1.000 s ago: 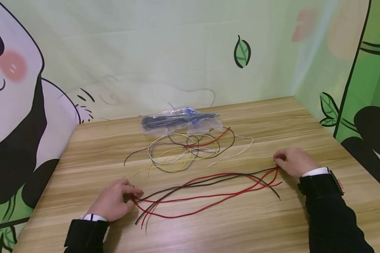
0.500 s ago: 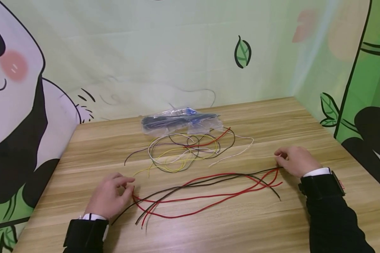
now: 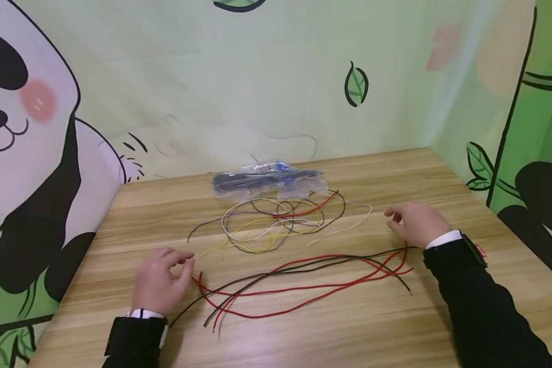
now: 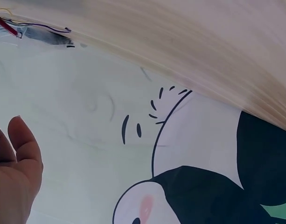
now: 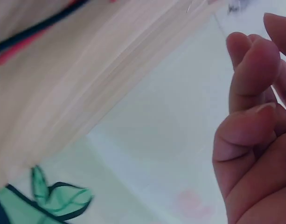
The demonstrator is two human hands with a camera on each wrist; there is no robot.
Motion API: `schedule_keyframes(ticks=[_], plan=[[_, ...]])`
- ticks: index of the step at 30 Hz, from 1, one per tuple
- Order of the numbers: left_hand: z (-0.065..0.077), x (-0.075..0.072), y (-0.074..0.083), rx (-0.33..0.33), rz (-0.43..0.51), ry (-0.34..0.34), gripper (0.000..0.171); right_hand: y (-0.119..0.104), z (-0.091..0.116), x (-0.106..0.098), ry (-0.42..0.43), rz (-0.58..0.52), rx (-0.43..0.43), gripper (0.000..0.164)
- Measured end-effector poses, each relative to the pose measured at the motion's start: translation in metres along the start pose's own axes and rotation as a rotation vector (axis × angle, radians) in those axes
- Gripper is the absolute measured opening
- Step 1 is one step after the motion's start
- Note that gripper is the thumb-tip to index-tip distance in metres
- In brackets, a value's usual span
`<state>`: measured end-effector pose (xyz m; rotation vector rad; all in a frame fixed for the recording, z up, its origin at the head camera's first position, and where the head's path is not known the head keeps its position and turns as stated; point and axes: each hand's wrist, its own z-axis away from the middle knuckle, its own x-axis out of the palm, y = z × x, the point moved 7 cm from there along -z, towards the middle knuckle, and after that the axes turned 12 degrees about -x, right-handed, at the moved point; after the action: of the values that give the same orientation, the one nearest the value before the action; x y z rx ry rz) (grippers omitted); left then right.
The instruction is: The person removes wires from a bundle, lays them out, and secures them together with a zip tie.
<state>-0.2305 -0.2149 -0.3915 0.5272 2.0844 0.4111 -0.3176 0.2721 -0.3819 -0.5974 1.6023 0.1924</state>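
Note:
Several red wires (image 3: pixel 285 292) and black wires (image 3: pixel 230 282) lie loosely together across the table, their ends fanned out at both sides. My left hand (image 3: pixel 158 281) is beside the left ends, thumb and forefinger apart and holding nothing; the left wrist view shows part of the same hand (image 4: pixel 19 172) with its fingers loosely bent. Over the right ends, slightly beyond them, is my right hand (image 3: pixel 418 225), fingers loosely curled and gripping nothing. In the right wrist view, a black wire (image 5: pixel 40 25) crosses the upper left corner, away from the fingers.
Behind the bundle, thin yellow, white, purple, black and red wires lie in a loose tangle (image 3: pixel 257 252). A clear plastic bag (image 3: pixel 267 181) with dark and blue contents sits at the back. A printed cloth wall (image 3: pixel 188 102) encloses the wooden table (image 3: pixel 349 332).
My left hand has let go of the left wire ends and drawn back from them. The right hand has lifted off the right ends, moving slightly left. The head view has tilted slightly up.

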Motion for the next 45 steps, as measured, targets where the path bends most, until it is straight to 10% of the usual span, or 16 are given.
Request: schedule_keyframes(ticks=[17,45], plan=[[0.003,0.006,0.018,0.098,0.008,0.026,0.005,-0.027,-0.058,0.04,-0.192,0.194,-0.185,0.021],[0.004,0.01,0.02,0.132,0.017,0.019,0.004,-0.033,-0.056,0.041,-0.073,0.225,-0.273,0.026]])
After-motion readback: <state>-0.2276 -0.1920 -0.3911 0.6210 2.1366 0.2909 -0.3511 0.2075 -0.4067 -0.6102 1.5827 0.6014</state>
